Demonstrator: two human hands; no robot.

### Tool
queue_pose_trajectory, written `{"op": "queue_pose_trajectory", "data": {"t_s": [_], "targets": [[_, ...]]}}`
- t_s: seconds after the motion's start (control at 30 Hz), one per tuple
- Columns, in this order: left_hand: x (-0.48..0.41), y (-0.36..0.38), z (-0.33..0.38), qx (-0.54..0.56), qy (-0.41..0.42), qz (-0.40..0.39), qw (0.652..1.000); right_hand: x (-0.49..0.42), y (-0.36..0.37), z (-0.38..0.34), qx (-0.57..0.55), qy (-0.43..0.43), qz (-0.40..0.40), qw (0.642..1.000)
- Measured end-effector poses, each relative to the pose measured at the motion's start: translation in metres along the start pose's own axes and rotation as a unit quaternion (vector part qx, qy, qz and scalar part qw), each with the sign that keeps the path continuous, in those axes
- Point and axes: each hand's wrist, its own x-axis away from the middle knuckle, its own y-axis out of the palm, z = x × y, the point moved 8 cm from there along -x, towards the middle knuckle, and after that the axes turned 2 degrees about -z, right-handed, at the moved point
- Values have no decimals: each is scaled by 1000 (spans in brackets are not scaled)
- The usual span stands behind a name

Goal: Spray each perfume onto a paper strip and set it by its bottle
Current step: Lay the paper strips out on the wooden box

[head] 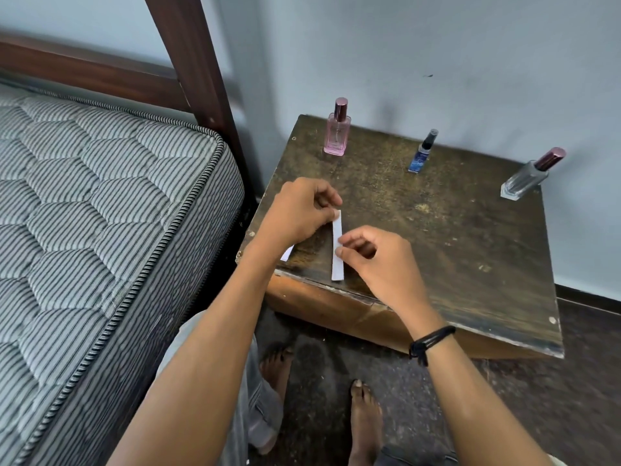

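Head view: a worn wooden table (470,250) stands beside a bed. Three perfume bottles stand along its far side, well apart from one another: a pink bottle (336,132) at the left, a small blue bottle (421,154) in the middle, and a clear bottle (527,178) at the right corner. All three appear capped.

A white paper strip (337,245) lies near the front edge of the table, lengthwise away from the person. The left hand (299,213) pinches the far end of the strip between thumb and forefinger; the other fingers are curled in. The right hand (376,260) pinches the strip at mid-length, remaining fingers bent. Whether the strip is lifted or resting on the table cannot be told. A second piece of white paper (287,253) shows under the left wrist, mostly hidden.

Step in hand, as judged: separating or taking up one strip; no strip lies by any bottle. The next move calls for holding the strip in one hand, freeing the other to uncap and spray a bottle.
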Motion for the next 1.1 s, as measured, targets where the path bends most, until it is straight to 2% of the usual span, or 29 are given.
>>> {"op": "queue_pose_trajectory", "data": {"t_s": [0.17, 0.27, 0.33, 0.57, 0.83, 0.93, 1.1], "targets": [[0, 1, 4, -41, 11, 4, 999, 3, -3, -8, 119, -70, 57, 989], [0, 1, 4, -49, 13, 12, 999, 8, -9, -10, 259, -114, 101, 954], [0, 2, 6, -56, 16, 13, 998, 9, -11, -10, 300, -131, 99, 940], [1, 4, 11, -64, 31, 12, 997, 6, -16, -6, 289, -166, 8, 943], [1, 0, 9, -54, 32, 26, 998, 5, -22, 4, 229, -152, -111, 955], [0, -4, 8, -52, 31, 38, 997, 5, -27, 9, 211, -154, -89, 961], [0, -7, 6, -67, 33, 32, 997, 2, -32, 18, 301, -140, -33, 943]]}}
